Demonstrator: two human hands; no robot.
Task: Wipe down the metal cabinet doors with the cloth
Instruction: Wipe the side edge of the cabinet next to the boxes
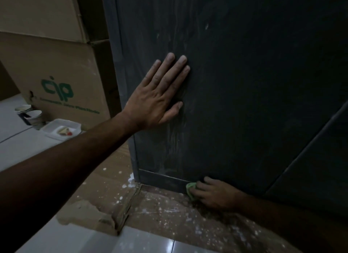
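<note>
Dark grey metal cabinet door [235,87] is braced by the flat, open left hand [158,98] while the right hand [212,194] grips the crumpled green cloth [191,189] at its bottom edge, so the next stroke probably runs along that lower rim.

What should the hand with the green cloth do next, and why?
Probably slide the green cloth sideways along the door's bottom edge. The right hand holds it low there, the left hand presses flat on the cabinet door, and pale dusty streaks show nearby.
</note>
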